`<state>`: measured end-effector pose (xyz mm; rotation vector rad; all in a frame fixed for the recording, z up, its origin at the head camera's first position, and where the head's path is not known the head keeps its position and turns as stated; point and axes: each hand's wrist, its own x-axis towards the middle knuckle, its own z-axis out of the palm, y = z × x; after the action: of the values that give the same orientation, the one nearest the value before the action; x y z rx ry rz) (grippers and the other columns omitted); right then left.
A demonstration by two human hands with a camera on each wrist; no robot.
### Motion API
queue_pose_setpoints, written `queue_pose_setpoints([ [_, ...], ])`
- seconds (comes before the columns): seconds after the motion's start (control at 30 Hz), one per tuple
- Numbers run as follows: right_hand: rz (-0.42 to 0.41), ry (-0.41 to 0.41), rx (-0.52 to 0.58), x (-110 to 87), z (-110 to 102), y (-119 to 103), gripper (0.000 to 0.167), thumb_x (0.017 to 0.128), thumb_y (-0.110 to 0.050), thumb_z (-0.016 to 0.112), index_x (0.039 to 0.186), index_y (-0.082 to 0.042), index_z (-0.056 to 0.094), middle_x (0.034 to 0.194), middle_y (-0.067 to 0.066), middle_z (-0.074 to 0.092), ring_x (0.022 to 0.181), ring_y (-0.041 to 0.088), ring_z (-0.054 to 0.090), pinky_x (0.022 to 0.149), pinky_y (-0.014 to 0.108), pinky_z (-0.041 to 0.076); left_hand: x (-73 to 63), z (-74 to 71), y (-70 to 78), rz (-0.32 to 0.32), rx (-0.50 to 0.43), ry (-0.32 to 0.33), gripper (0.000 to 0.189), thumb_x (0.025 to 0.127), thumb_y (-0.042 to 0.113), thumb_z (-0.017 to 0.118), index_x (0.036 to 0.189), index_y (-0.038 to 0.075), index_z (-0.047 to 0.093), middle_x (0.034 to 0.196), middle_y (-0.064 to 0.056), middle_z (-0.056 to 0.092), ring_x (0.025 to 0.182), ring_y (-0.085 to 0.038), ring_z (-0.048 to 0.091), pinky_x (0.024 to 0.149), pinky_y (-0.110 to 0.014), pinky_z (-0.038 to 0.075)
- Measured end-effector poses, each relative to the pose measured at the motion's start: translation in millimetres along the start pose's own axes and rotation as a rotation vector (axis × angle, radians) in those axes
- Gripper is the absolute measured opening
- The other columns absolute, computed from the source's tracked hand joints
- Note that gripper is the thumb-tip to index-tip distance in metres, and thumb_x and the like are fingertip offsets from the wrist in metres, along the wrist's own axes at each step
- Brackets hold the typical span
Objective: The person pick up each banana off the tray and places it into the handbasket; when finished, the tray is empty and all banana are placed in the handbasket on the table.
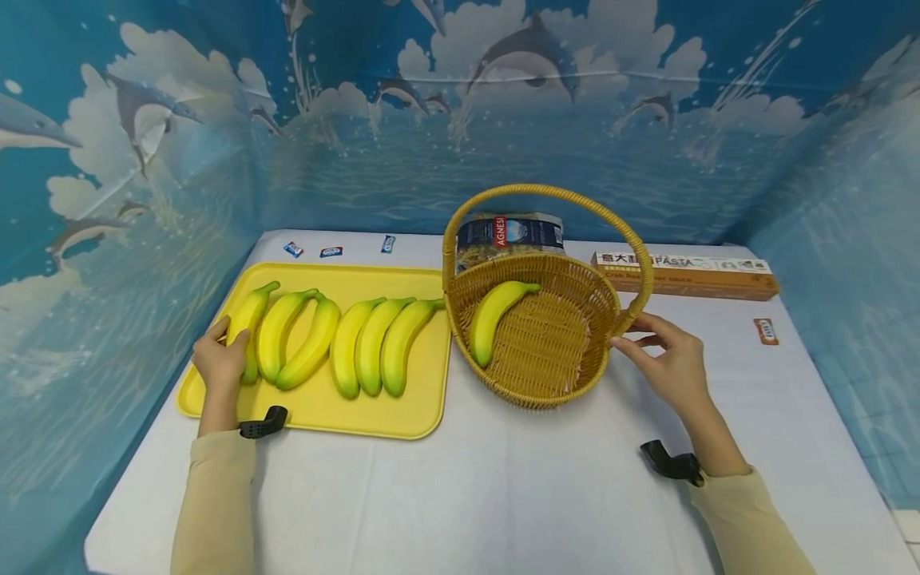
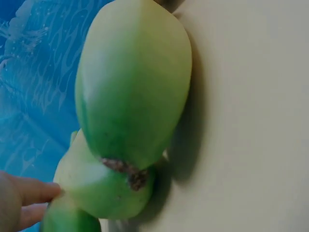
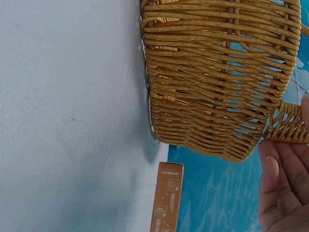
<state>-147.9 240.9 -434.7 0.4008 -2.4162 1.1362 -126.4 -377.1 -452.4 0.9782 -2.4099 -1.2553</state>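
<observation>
A shallow yellow tray (image 1: 302, 415) carries several bananas side by side. My left hand (image 1: 219, 359) is at the tray's left end, its fingers and thumb on either side of the leftmost banana (image 1: 247, 319), which still lies on the tray. In the left wrist view, fingertips touch a green-ended banana (image 2: 101, 188), and a nearer banana (image 2: 135, 82) fills the middle. To the tray's right stands a wicker basket (image 1: 553, 391) with a single banana (image 1: 492, 319) inside. My right hand (image 1: 668, 359) pinches the basket at the right base of its arched handle (image 3: 287, 123).
Behind the basket is a bag of pasta (image 1: 510, 235). A long pasta box (image 1: 690, 279) lies to the right, with a small red-and-white wrapped snack (image 1: 766, 331) near it. Small blue wrapped sweets (image 1: 331, 251) lie behind the tray. A dolphin-print curtain (image 1: 359, 160) borders the table.
</observation>
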Motion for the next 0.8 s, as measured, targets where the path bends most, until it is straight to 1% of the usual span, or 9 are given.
queue_pose_setpoints([
  [0.1, 0.006, -0.002, 0.005, -0.7, -0.6, -1.2, 0.044, 0.078, -0.006, 0.081, 0.119, 0.002, 0.067, 0.103, 0.022, 0.071, 0.092, -0.020, 0.050, 0.075, -0.001, 0.041, -4.6, -2.3, 8.2, 0.027, -0.020, 0.045, 0.054, 0.099, 0.023, 0.054, 0.150, 0.014, 0.039, 0.149, -0.015, 0.045, 0.132, -0.032, 0.045, 0.107, -0.044, 0.040],
  [0.23, 0.006, 0.001, 0.002, -2.0, -0.8, -1.1, 0.044, 0.077, -0.005, 0.081, 0.118, 0.003, 0.067, 0.103, 0.022, 0.071, 0.093, -0.021, 0.050, 0.075, -0.001, 0.041, -13.8, -3.8, 23.1, 0.043, -0.043, 0.062, 0.055, 0.098, 0.026, 0.057, 0.149, 0.017, 0.042, 0.147, -0.010, 0.048, 0.129, -0.026, 0.045, 0.105, -0.037, 0.040],
  [0.33, 0.004, 0.004, -0.001, -3.0, 0.1, 0.0, 0.044, 0.077, -0.004, 0.081, 0.117, 0.003, 0.067, 0.103, 0.022, 0.071, 0.093, -0.022, 0.049, 0.074, -0.001, 0.041, -26.5, -3.0, 38.1, 0.056, -0.068, 0.068, 0.054, 0.095, 0.028, 0.062, 0.146, 0.019, 0.048, 0.144, -0.008, 0.051, 0.120, -0.018, 0.049, 0.097, -0.028, 0.043],
  [0.4, 0.002, 0.003, -0.003, -3.6, 0.7, 0.4, 0.044, 0.077, -0.004, 0.082, 0.117, 0.003, 0.067, 0.103, 0.022, 0.072, 0.093, -0.022, 0.049, 0.074, -0.001, 0.042, -39.3, 0.2, 48.2, 0.103, -0.101, 0.071, 0.052, 0.092, 0.027, 0.065, 0.142, 0.017, 0.053, 0.138, -0.008, 0.055, 0.108, -0.010, 0.050, 0.089, -0.022, 0.043],
  [0.43, -0.001, 0.004, -0.001, -3.9, 0.8, 0.3, 0.043, 0.077, -0.005, 0.081, 0.117, 0.003, 0.067, 0.103, 0.022, 0.071, 0.093, -0.022, 0.048, 0.074, -0.001, 0.042, -46.4, 2.6, 52.6, 0.139, -0.121, 0.074, 0.051, 0.091, 0.026, 0.067, 0.140, 0.016, 0.056, 0.135, -0.008, 0.057, 0.102, -0.006, 0.050, 0.086, -0.020, 0.043],
  [0.5, -0.005, 0.003, 0.001, -4.3, 1.3, 0.6, 0.043, 0.077, -0.005, 0.081, 0.117, 0.003, 0.067, 0.103, 0.022, 0.072, 0.093, -0.022, 0.049, 0.074, -0.001, 0.041, -60.9, 9.4, 60.7, 0.240, -0.150, 0.080, 0.048, 0.088, 0.023, 0.071, 0.134, 0.012, 0.061, 0.126, -0.008, 0.061, 0.093, 0.000, 0.048, 0.080, -0.016, 0.043],
  [0.6, -0.012, 0.000, 0.002, -3.7, 1.2, 0.0, 0.043, 0.078, -0.006, 0.081, 0.118, 0.002, 0.067, 0.103, 0.022, 0.072, 0.094, -0.021, 0.048, 0.075, 0.000, 0.042, -82.2, 22.9, 71.7, 0.400, -0.193, 0.066, 0.045, 0.084, 0.018, 0.075, 0.126, 0.007, 0.067, 0.115, -0.010, 0.065, 0.087, 0.003, 0.050, 0.073, -0.011, 0.043],
  [0.67, -0.012, -0.002, -0.004, -2.8, 1.0, -0.1, 0.043, 0.078, -0.006, 0.081, 0.118, 0.002, 0.068, 0.103, 0.021, 0.072, 0.094, -0.022, 0.048, 0.074, 0.000, 0.041, -95.5, 32.7, 80.4, 0.492, -0.219, 0.025, 0.044, 0.081, 0.014, 0.077, 0.123, 0.005, 0.068, 0.110, -0.011, 0.065, 0.086, 0.001, 0.052, 0.070, -0.009, 0.043],
  [0.8, -0.007, -0.003, -0.015, -1.4, 0.0, -1.3, 0.044, 0.078, -0.006, 0.081, 0.119, 0.001, 0.068, 0.104, 0.020, 0.072, 0.094, -0.022, 0.048, 0.074, 0.000, 0.041, -123.6, 54.9, 100.8, 0.642, -0.242, -0.120, 0.045, 0.077, 0.011, 0.079, 0.120, 0.003, 0.069, 0.106, -0.014, 0.065, 0.087, -0.007, 0.056, 0.068, -0.011, 0.047],
])
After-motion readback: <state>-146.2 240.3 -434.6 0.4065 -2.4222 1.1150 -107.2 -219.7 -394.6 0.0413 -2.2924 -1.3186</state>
